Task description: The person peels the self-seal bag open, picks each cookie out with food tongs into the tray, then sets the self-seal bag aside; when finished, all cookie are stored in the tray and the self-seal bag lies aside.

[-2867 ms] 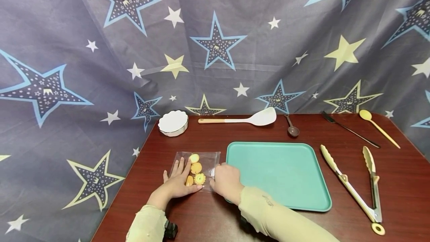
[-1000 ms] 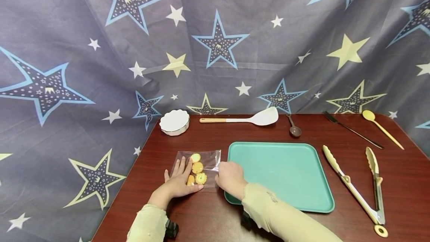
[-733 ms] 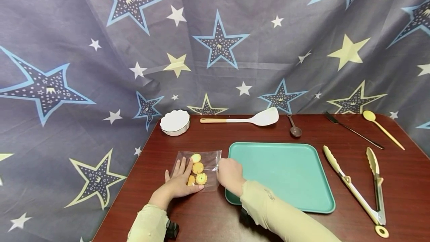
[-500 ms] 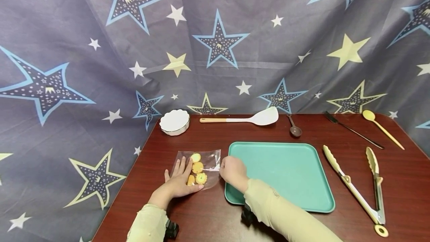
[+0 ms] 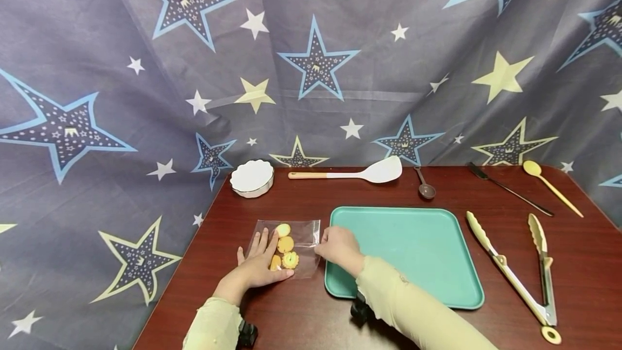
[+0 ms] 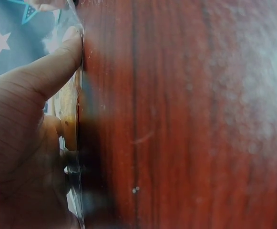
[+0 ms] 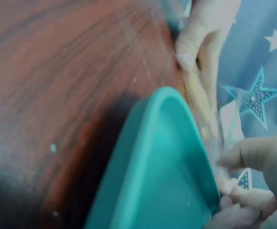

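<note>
one reddish table (image 5: 301, 312) stands before starry cloth (image 5: 311, 118).

Right hand curled just beside the rim of the teal tray (image 7: 169, 191), right hand (image 7: 257, 183) fingertips at the blurry edge of the clear bag (image 7: 213, 145). Left hand (image 7: 210, 31) past the tray's corner, thumb on the bag, yellowish pieces (image 7: 200, 98) in it. Wood-grain table (image 7: 57, 86) along the tray's outer side; starry backdrop (image 7: 255, 98) beyond tray.

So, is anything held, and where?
Can't tell if the right hand pinches the right edge of the clear bag; the left hand lies spread on it.
</note>
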Demonstrator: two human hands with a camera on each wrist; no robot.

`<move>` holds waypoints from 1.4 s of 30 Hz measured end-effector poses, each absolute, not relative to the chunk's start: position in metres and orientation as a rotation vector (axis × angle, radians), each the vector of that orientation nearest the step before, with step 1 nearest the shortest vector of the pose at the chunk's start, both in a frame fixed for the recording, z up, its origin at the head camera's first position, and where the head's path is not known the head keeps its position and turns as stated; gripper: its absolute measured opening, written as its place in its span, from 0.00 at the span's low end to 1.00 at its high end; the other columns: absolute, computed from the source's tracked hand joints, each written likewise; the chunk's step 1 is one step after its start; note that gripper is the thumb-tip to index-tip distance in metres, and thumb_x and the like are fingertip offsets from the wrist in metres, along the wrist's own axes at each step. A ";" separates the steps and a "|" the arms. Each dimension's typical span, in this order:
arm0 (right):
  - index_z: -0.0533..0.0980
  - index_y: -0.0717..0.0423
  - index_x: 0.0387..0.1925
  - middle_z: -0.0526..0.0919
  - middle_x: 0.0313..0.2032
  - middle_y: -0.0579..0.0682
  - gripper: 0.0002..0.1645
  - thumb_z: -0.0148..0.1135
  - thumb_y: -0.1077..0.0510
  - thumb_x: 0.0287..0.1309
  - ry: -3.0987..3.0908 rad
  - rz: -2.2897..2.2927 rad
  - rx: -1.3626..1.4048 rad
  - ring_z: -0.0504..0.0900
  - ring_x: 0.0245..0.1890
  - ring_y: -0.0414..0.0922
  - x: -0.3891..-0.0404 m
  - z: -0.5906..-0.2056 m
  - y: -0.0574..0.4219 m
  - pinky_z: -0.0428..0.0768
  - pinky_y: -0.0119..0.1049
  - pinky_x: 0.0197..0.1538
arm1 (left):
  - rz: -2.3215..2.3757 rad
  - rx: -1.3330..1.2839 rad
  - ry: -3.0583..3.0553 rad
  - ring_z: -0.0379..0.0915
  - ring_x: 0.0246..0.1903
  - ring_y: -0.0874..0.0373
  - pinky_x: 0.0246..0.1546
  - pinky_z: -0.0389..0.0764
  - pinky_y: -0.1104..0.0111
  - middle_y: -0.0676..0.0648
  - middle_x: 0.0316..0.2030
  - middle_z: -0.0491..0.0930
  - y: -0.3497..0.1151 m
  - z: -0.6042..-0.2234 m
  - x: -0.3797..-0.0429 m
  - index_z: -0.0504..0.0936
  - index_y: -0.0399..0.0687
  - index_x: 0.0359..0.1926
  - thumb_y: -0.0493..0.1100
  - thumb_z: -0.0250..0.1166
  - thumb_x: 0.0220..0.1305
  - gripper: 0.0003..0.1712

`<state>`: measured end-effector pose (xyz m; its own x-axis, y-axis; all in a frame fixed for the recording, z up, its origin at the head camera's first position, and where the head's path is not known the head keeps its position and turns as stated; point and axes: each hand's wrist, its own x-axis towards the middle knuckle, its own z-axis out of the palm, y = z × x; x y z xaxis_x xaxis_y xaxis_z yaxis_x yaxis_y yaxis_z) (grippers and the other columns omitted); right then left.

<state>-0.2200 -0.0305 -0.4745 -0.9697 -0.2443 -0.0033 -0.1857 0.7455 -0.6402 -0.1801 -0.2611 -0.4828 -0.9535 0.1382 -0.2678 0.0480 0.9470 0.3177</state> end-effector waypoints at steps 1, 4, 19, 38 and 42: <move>0.71 0.49 0.13 0.70 0.14 0.41 0.17 0.71 0.52 0.44 2.871 -1.021 -0.363 0.69 0.17 0.41 -0.220 -0.474 -0.032 0.67 0.34 0.20 | 0.446 0.137 2.812 0.28 0.74 0.39 0.62 0.33 0.30 0.36 0.76 0.37 -0.261 -0.482 -0.180 0.45 0.47 0.77 0.75 0.64 0.50 0.65; 0.71 0.49 0.13 0.70 0.15 0.42 0.18 0.72 0.49 0.44 2.933 -0.984 -0.393 0.70 0.18 0.42 -0.220 -0.473 -0.037 0.68 0.35 0.19 | 0.444 0.146 2.820 0.28 0.74 0.38 0.62 0.34 0.29 0.35 0.76 0.37 -0.261 -0.481 -0.178 0.46 0.46 0.77 0.74 0.64 0.51 0.64; 0.67 0.47 0.10 0.65 0.12 0.40 0.18 0.61 0.63 0.47 2.956 -1.070 -0.369 0.65 0.15 0.40 -0.227 -0.477 -0.033 0.63 0.32 0.18 | 0.451 0.151 2.818 0.29 0.74 0.38 0.62 0.34 0.29 0.35 0.75 0.37 -0.260 -0.481 -0.177 0.45 0.45 0.77 0.73 0.65 0.51 0.65; 0.70 0.50 0.14 0.70 0.16 0.43 0.15 0.63 0.62 0.51 2.756 -1.196 -0.223 0.67 0.18 0.41 -0.230 -0.475 -0.021 0.67 0.32 0.24 | 0.448 0.154 2.819 0.29 0.74 0.39 0.62 0.35 0.29 0.35 0.75 0.38 -0.257 -0.478 -0.177 0.46 0.46 0.77 0.73 0.65 0.52 0.63; 0.71 0.51 0.20 0.72 0.20 0.44 0.12 0.65 0.63 0.51 2.780 -1.143 -0.255 0.69 0.22 0.42 -0.229 -0.474 -0.019 0.70 0.34 0.27 | 0.455 0.154 2.819 0.28 0.74 0.39 0.62 0.34 0.29 0.35 0.75 0.38 -0.258 -0.478 -0.177 0.47 0.46 0.77 0.72 0.64 0.54 0.62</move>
